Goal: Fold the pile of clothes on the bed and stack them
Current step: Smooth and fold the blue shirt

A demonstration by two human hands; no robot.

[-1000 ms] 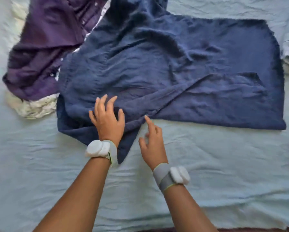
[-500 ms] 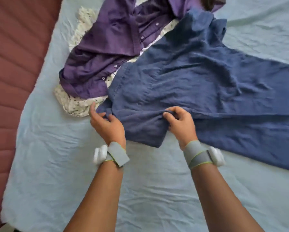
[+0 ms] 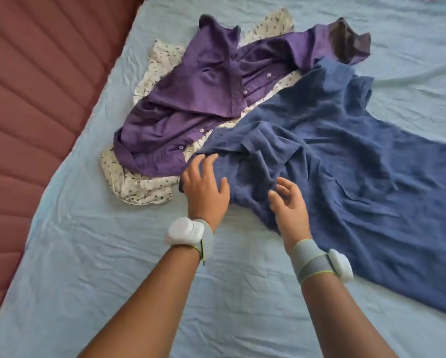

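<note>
Most of the view is taken up by a bed covered with a pale blue sheet (image 3: pixel 92 267), wrinkled and bare across the near side and the far right. Its left edge is met by a padded red-brown headboard (image 3: pixel 30 99) running diagonally. A large blue shirt (image 3: pixel 346 164) is spread from the middle of the bed to the right edge of the view, where it is cut off; its collar end is bunched toward the far side and its near corner is rumpled. A purple buttoned shirt (image 3: pixel 203 99) is heaped just beyond and to the left, overlapped at one side by the blue one. A white patterned cloth (image 3: pixel 139 187) is seen underneath the purple shirt, its edges showing around it. The left hand (image 3: pixel 203 187) is laid on the rumpled left edge of the blue shirt, fingers spread and nearly straight, nothing gripped. The right hand (image 3: pixel 289 202) is held over the near corner of the same shirt, fingers loosely bent and apart, nothing pinched. White sensor units on grey bands are worn on both wrists.
</note>
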